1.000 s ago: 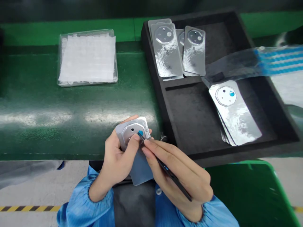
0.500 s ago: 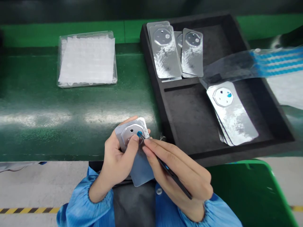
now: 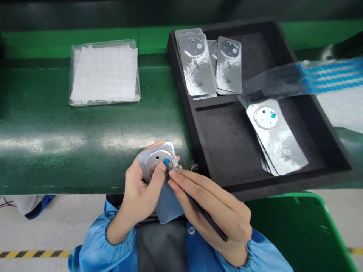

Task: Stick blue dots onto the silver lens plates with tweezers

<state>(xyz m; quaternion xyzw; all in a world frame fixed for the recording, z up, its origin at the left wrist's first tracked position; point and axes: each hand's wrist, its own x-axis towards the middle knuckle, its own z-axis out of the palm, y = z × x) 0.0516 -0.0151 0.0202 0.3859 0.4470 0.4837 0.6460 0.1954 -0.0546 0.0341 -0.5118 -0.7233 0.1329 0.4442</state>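
Observation:
My left hand (image 3: 143,189) grips a silvery phone back panel (image 3: 170,204), its thumb lying across the octagonal camera area. On that area sits a small blue sticker (image 3: 166,161) beside a dark round hole. My right hand (image 3: 215,211) holds black tweezers (image 3: 204,213) like a pen, with the tip at the blue sticker. Whether the tip grips the sticker or only presses on it, I cannot tell. The fingers of my left hand behind the panel are mostly hidden.
A black divided tray (image 3: 227,143) lies to the right, with stacked silvery panels (image 3: 279,139) in it. A clear strip with blue stickers (image 3: 331,77) crosses its right edge. A clear box with white paper (image 3: 104,73) lies at the left. Below right is a green bin (image 3: 289,226).
The tweezer tip and my right hand have shifted slightly left and down at the blue sticker. My left hand keeps the panel nearly still. A shoe has appeared on the floor at left.

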